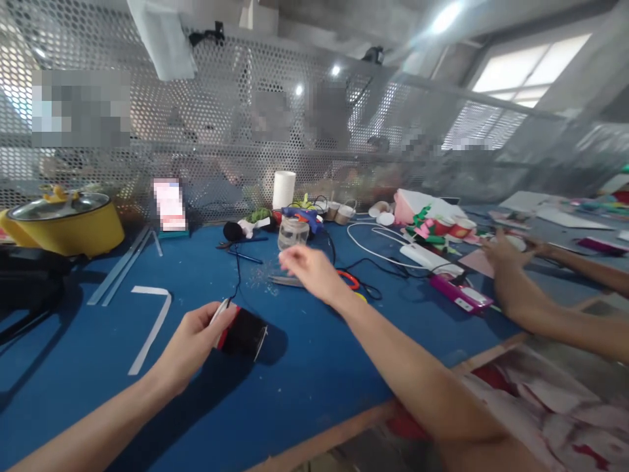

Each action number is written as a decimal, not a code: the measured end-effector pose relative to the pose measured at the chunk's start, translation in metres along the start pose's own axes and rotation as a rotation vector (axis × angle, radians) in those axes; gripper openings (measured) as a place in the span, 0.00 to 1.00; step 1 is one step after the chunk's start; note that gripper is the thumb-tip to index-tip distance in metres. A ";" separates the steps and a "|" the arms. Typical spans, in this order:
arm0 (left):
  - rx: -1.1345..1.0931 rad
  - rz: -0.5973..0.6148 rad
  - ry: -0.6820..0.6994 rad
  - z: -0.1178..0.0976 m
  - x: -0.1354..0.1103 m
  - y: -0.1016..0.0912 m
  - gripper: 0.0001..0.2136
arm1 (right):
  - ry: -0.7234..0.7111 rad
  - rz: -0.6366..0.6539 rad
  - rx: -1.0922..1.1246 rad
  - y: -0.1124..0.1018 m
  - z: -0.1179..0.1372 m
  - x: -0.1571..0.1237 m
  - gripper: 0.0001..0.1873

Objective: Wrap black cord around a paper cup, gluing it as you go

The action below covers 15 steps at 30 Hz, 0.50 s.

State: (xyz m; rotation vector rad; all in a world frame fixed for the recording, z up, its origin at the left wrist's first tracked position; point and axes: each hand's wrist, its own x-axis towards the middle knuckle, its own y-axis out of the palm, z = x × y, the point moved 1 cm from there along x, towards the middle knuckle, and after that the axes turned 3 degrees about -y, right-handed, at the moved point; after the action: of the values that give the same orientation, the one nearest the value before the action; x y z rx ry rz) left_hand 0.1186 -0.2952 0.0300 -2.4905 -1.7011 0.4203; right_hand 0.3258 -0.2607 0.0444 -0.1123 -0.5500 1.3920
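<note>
The left grip (198, 331) clamps the black-wrapped roll (247, 333) over the counter (324, 373), the right grip's (310, 269) closure cannot be told, and slackening black yarn (238, 272) could loosen the windings.

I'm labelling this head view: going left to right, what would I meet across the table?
Yellow glass-lidded pot, white strip, left hand, the black-and-red piece it holds, right hand, purple power strip, a co-worker's nearer hand.
</note>
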 end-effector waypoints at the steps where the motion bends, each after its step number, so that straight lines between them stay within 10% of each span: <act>1: 0.022 -0.022 0.021 0.001 -0.001 -0.001 0.17 | -0.006 -0.092 -0.044 -0.013 0.000 0.010 0.11; 7: 0.185 0.006 0.113 0.007 -0.007 -0.001 0.18 | 0.193 -0.225 -0.170 -0.062 -0.007 0.077 0.13; 15: 0.276 0.120 0.058 0.011 -0.011 -0.007 0.20 | 0.371 0.021 -0.103 -0.046 -0.031 0.091 0.15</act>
State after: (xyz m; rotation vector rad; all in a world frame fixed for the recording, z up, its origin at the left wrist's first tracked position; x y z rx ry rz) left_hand 0.1050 -0.3037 0.0231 -2.3834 -1.3720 0.5466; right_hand 0.3868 -0.1761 0.0628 -0.4508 -0.3098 1.3223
